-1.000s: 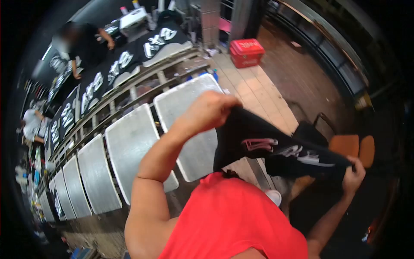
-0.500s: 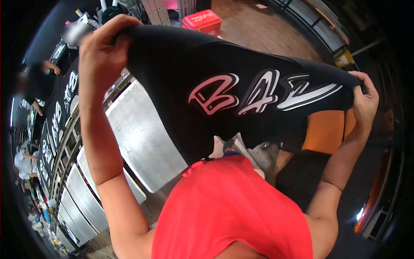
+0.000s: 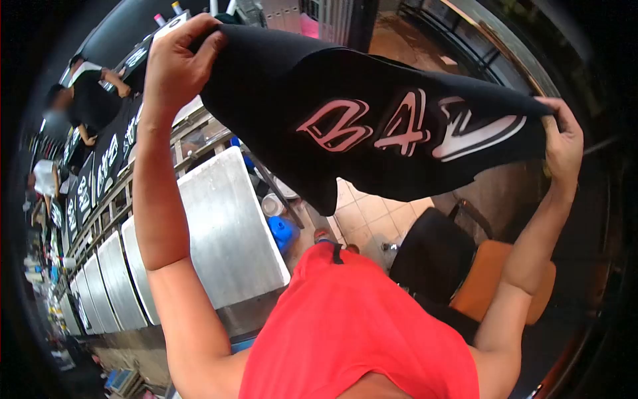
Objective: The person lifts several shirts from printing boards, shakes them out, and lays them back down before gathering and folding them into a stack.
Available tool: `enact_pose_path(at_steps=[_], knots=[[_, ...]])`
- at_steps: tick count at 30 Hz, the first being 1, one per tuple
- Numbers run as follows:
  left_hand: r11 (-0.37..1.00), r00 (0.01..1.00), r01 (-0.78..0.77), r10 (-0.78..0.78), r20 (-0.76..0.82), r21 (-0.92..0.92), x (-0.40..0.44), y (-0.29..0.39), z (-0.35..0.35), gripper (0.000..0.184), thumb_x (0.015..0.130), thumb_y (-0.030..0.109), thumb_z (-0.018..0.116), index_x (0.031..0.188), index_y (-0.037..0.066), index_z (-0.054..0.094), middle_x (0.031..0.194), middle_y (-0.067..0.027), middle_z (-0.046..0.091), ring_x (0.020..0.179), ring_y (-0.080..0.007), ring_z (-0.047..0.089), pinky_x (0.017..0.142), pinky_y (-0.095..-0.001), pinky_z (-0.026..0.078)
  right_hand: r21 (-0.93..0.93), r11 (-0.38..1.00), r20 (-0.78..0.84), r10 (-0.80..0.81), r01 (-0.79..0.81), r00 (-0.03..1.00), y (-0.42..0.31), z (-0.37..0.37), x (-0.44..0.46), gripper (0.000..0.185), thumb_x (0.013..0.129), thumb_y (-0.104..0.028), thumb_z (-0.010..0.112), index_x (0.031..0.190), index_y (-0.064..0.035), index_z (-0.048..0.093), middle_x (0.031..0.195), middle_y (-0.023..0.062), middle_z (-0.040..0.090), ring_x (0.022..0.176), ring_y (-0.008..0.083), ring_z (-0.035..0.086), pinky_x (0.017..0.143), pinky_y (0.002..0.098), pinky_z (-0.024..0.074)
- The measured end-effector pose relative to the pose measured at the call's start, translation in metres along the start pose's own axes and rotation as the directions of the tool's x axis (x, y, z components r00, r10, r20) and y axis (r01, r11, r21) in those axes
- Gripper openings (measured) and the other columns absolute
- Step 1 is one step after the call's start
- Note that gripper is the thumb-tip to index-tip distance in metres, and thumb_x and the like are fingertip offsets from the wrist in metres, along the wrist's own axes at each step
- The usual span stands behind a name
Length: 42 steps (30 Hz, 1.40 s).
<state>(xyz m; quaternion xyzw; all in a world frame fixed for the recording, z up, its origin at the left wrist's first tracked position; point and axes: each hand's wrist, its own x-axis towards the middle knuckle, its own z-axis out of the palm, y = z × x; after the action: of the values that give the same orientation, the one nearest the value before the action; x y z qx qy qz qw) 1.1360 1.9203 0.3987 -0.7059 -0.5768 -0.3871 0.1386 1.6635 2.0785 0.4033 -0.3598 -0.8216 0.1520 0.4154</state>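
A limp piece of black fabric [image 3: 266,86] is stretched in the air between my hands. Large brush-style letters, "BAD", run across it in white and pinkish tones. My left hand [image 3: 183,63] pinches its upper left corner, thumb pressed over the edge. At the other end, my right hand [image 3: 563,139] grips the upper right corner between thumb and curled fingers. The lower edge hangs loose and uneven above the floor. Whether it is a whole shirt or a cut panel I cannot tell.
Flat metal boards [image 3: 226,219] line up along a rail frame at left. Beyond, two people [image 3: 93,100] work beside a long table with black lettered fabrics [image 3: 106,156]. A black chair [image 3: 432,253], an orange panel [image 3: 495,279] and a blue container [image 3: 282,233] stand near my body.
The fabric's lower part has swung up and away from my body, uncovering tiled floor and the chair. Both hands keep their corners. My view has shifted, and the red box has left it.
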Motion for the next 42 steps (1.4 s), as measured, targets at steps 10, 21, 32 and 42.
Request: enact_pose_path(at_steps=[10, 21, 32, 42], knots=[[0.918, 0.948, 0.299, -0.255, 0.190, -0.262, -0.024, -0.078, 0.073, 0.013, 0.084, 0.001, 0.060, 0.095, 0.002, 0.066, 0.082, -0.0103, 0.066, 0.079, -0.0197, 0.064, 0.075, -0.0324, 0.051, -0.135, 0.990, 0.212, -0.014, 0.044, 0.977, 0.083, 0.113, 0.115, 0.013, 0.089, 0.000, 0.054, 0.098, 0.0019, 0.064, 0.089, 0.0030, 0.059, 0.084, 0.0126, 0.057, 0.080, 0.0265, 0.0444], [0.805, 0.866, 0.494, -0.423, 0.268, -0.328, -0.083, -0.189, 0.192, 0.015, 0.083, 0.012, 0.066, 0.090, -0.001, 0.062, 0.086, -0.0201, 0.064, 0.088, -0.0403, 0.063, 0.076, -0.0457, 0.049, -0.179, 0.960, 0.194, 0.248, -0.215, 0.949, 0.219, 0.362, 0.253, 0.016, 0.090, -0.008, 0.062, 0.100, 0.0028, 0.069, 0.079, 0.0096, 0.070, 0.076, 0.0198, 0.068, 0.071, 0.0309, 0.0529], [0.528, 0.658, 0.670, -0.748, 0.089, -0.522, -0.036, -0.286, 0.218, 0.016, 0.092, 0.014, 0.063, 0.098, 0.000, 0.056, 0.079, -0.0172, 0.066, 0.072, -0.0265, 0.063, 0.064, -0.0373, 0.046, 0.389, 0.919, -0.064, 0.098, -0.065, 0.993, 0.269, 0.669, 0.545, 0.020, 0.095, -0.023, 0.064, 0.106, -0.0063, 0.068, 0.080, 0.0029, 0.065, 0.064, 0.0096, 0.060, 0.055, 0.0250, 0.0478], [0.205, 0.172, 0.458, -0.975, -0.140, -0.865, -0.019, -0.457, 0.271, 0.012, 0.098, 0.009, 0.058, 0.108, 0.004, 0.054, 0.095, -0.0031, 0.064, 0.087, -0.0076, 0.059, 0.075, -0.0232, 0.048, 0.624, 0.761, 0.267, -0.420, 0.176, 0.868, -0.136, 1.001, 0.658, 0.034, 0.086, -0.035, 0.064, 0.108, -0.0116, 0.074, 0.102, 0.0133, 0.073, 0.095, 0.0262, 0.069, 0.085, 0.0347, 0.0512]])
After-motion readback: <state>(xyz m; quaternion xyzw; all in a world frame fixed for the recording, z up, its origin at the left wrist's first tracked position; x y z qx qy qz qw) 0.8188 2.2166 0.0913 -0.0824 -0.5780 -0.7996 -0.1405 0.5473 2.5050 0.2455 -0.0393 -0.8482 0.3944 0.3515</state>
